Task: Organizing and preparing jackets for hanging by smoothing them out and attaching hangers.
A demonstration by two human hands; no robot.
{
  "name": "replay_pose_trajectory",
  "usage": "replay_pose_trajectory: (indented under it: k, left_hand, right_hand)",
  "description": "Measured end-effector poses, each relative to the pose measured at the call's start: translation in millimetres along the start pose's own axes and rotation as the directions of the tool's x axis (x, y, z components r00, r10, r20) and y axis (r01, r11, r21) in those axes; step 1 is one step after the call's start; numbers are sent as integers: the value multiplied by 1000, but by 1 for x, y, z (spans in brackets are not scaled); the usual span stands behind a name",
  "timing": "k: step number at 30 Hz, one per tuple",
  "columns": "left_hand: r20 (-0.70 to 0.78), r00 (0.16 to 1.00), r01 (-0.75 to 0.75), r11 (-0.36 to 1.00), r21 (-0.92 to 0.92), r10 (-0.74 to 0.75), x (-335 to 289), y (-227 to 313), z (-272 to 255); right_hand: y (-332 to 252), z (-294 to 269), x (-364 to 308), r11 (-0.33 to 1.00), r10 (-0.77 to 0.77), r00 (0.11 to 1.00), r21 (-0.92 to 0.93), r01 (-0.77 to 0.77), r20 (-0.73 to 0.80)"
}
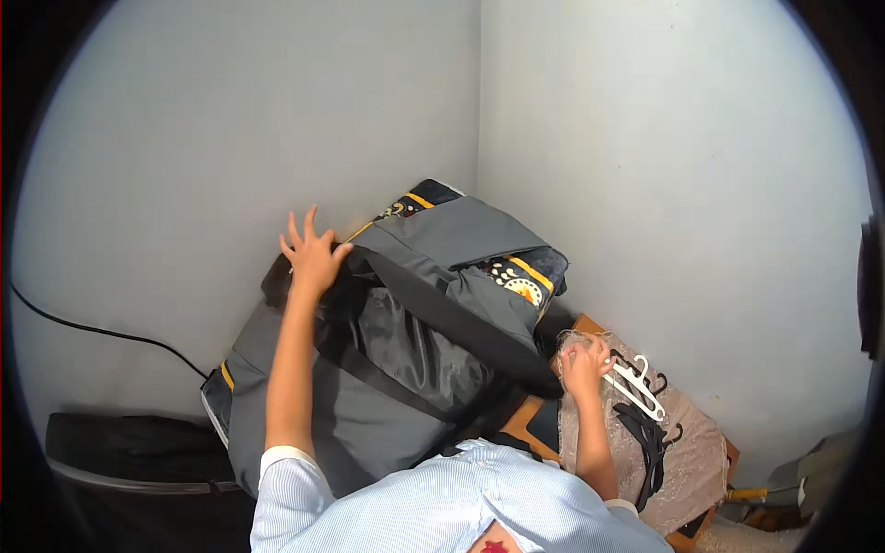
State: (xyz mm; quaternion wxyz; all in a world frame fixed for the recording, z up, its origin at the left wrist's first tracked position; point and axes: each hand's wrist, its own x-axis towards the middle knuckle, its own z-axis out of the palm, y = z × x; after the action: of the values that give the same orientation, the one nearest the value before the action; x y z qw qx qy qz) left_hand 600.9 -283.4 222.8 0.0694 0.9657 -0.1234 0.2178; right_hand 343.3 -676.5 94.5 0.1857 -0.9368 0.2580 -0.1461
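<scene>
A large grey cloth piece (369,433) with a shiny black lining (396,341) lies spread before me; whether it is a bag or a garment I cannot tell. A wide black band (442,318) runs across it. At the band's far left end, my left hand (313,263) reaches out with fingers spread, its thumb beside the black edge. My right hand (583,367) has its fingers curled above a beige embroidered cloth (687,433). Whatever they pinch is hidden. Right beside it lie a white hanger (638,387) and several black hangers (645,447).
Under the grey cloth shows a dark patterned textile (525,286) with yellow stripes. A wooden edge (524,422) shows beneath the beige cloth. Pale walls (277,111) meet in a corner behind. A black cable (111,329) runs in from the left, above a dark object (129,452).
</scene>
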Motion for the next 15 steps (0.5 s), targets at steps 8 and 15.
replay_pose_trajectory:
  k: [8,15]
  left_hand:
    - [-167,985,-67,994,-89,51,-37,36,63]
    - [-224,974,-49,998,-35,40,-45,35,76]
  right_hand:
    - [-48,33,-41,864,-467,879,164,476,-95]
    - [-79,32,-41,921,-344,908,100,376,-241]
